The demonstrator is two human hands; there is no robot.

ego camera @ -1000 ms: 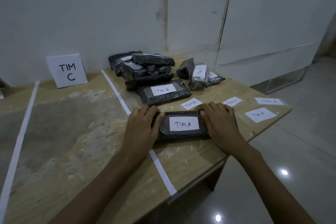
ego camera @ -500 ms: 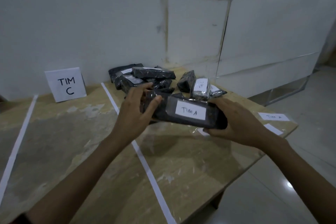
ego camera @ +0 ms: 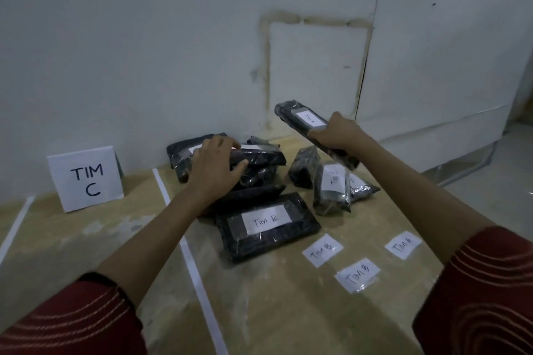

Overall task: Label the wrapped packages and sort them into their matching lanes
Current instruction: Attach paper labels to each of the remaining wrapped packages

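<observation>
At the far left a white tape line (ego camera: 14, 228) runs along the tabletop (ego camera: 72, 253). Next to it a folded white sign (ego camera: 86, 179) reading "TIM C" stands against the wall. A second tape line (ego camera: 190, 262) closes that lane on its right side.

Just right of the second line, the left hand (ego camera: 213, 166) lies on a pile (ego camera: 259, 157) of dark wrapped packages near the wall. Its grip is apart: the fingers are spread flat over the top package and the thumb reaches toward its front edge, clamped on nothing. In front of the pile a flat B package (ego camera: 268, 225) lies on the tabletop, its label reading "TIM B" face up.

Right of the pile a small dark package (ego camera: 302, 167) stands on end. Beside it a labelled package (ego camera: 331, 190) stands tilted, its writing too blurred to read. A shiny package (ego camera: 363, 189) lies just behind that one.

Above these three, the right hand (ego camera: 336, 132) holds the A package (ego camera: 302, 121) in the air, clear of the tabletop, in front of the wall. Its grip is clamped round the near half of the package, and the far end points up and left. The label on top reads "TIM A".

Nearer the front edge three loose labels lie flat: TIM B label (ego camera: 323, 253), a second B label (ego camera: 357, 274) and, furthest right, the TIM A label (ego camera: 403, 245). Both arms wear red sleeves with thin pale stripes.
</observation>
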